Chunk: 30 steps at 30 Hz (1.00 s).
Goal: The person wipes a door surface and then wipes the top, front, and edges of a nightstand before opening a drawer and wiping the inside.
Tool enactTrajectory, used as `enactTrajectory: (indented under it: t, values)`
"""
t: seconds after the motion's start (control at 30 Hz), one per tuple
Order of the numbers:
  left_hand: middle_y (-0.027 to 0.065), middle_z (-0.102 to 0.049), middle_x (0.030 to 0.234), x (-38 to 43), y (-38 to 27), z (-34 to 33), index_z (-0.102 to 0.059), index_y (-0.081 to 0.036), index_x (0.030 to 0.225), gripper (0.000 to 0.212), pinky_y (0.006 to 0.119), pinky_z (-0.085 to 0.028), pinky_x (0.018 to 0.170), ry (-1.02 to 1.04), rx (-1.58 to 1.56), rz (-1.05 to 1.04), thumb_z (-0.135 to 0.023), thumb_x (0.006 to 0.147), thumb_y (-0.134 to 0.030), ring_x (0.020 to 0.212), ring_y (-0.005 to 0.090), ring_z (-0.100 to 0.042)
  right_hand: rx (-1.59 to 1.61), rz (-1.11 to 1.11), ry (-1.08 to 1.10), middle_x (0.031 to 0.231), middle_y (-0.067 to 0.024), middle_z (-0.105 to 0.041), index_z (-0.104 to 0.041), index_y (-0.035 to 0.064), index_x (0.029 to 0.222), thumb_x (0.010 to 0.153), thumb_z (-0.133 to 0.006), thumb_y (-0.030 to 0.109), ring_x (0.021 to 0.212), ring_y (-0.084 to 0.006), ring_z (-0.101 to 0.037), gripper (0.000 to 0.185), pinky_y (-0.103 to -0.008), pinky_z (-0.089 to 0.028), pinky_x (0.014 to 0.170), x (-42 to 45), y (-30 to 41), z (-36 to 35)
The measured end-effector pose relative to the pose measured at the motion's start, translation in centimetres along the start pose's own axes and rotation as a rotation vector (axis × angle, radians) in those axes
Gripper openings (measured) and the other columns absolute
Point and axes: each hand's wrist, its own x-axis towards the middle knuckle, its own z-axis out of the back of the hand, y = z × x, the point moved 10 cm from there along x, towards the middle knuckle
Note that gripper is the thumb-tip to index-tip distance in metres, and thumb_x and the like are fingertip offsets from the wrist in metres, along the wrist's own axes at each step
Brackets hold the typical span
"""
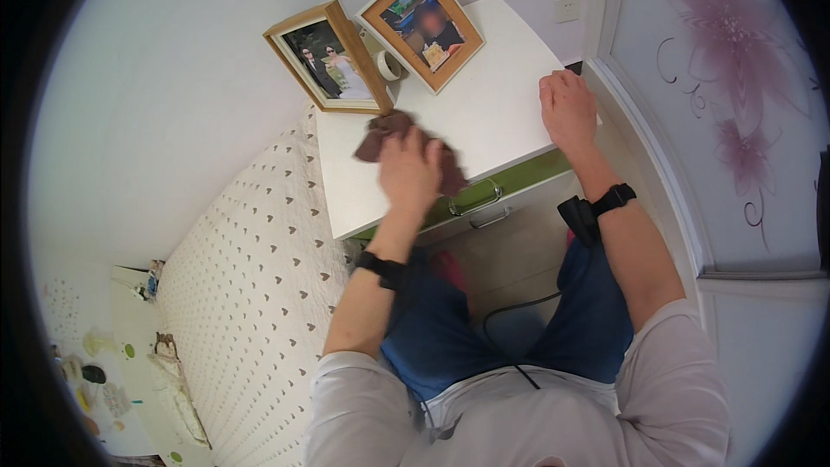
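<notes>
A crumpled brown cloth (447, 165) lies on the white top of a bedside cabinet (506, 91). My left hand (410, 172) is over the cloth, its fingers bent onto the fabric and slightly blurred. One end of the cloth reaches the bottom corner of a wooden photo frame (384, 87); whether they touch is unclear. Beside that frame leans a second photo frame (447, 10) with a tan mat. Behind and between them is a round white object (389, 66), partly hidden. My right hand (567, 107) rests with curled fingers at the cabinet top's right edge, fingertips hidden.
Green drawer fronts with metal handles (476, 201) face my legs. A bed with a heart-patterned cover (259, 259) adjoins the cabinet on the left. To the right stands a sliding door with a flower print (733, 32). A black cable (519, 305) hangs across my lap.
</notes>
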Motion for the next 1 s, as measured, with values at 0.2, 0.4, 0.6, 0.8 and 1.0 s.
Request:
enactTrajectory:
  t: [0.2, 0.4, 0.6, 0.8, 1.0]
  values:
    - [0.0222, -0.055, 0.126, -0.5, -13.8, -0.4, -0.059, -0.008, 0.125, 0.050, 0.047, -0.041, 0.102, -0.023, -0.238, -0.317, -0.062, 0.088, -0.041, 0.123, 0.0381, -0.050, 0.008, -0.018, 0.017, 0.105, -0.0105, -0.063, -0.065, 0.0069, 0.098, 0.096, -0.047, 0.026, 0.102, -0.0308, -0.057, 0.026, -0.0443, -0.044, 0.089, 0.0, -0.2, -0.1]
    - [0.0200, -0.047, 0.137, -0.4, -15.9, -0.9, -0.049, -0.009, 0.137, 0.067, 0.043, -0.040, 0.105, 0.208, -0.384, -0.592, -0.069, 0.082, -0.043, 0.130, 0.0380, -0.042, 0.346, 0.062, -0.038, 0.105, -0.0144, -0.064, -0.064, 0.0041, 0.106, 0.096, -0.047, 0.028, 0.101, -0.0334, -0.058, 0.031, -0.0448, -0.044, 0.090, 0.2, -0.2, 1.0]
    - [0.0187, -0.049, 0.134, 0.6, -16.2, -0.6, -0.040, -0.010, 0.141, 0.073, 0.043, -0.044, 0.100, 0.262, -0.449, -0.534, -0.075, 0.078, -0.026, 0.126, 0.0366, -0.046, 0.159, 0.337, 0.124, 0.131, -0.0142, -0.055, -0.054, 0.0088, 0.130, 0.091, -0.052, 0.020, 0.127, -0.0332, -0.046, 0.041, -0.0522, -0.031, 0.107, -0.9, 2.2, 1.2]
    - [0.0209, -0.049, 0.130, 4.5, -17.0, -3.5, -0.027, -0.009, 0.145, 0.083, 0.043, -0.044, 0.099, 0.392, -0.626, -0.367, -0.075, 0.077, -0.015, 0.121, 0.0385, -0.049, 0.320, 0.354, 0.455, 0.150, -0.0164, -0.033, -0.028, 0.0116, 0.148, 0.078, -0.063, 0.022, 0.138, -0.0345, -0.034, 0.079, -0.0560, -0.021, 0.114, -1.2, 3.4, 0.3]
    - [0.0243, -0.029, 0.148, 6.3, -16.9, -4.7, -0.016, -0.001, 0.149, 0.090, 0.041, -0.031, 0.111, 0.701, -1.179, -0.373, -0.073, 0.079, -0.011, 0.138, 0.0373, -0.032, 0.139, 0.383, 0.529, 0.141, -0.0146, -0.041, -0.032, 0.0189, 0.146, 0.071, -0.074, 0.022, 0.135, -0.0332, -0.038, 0.086, -0.0554, -0.027, 0.111, 2.3, 1.3, -1.3]
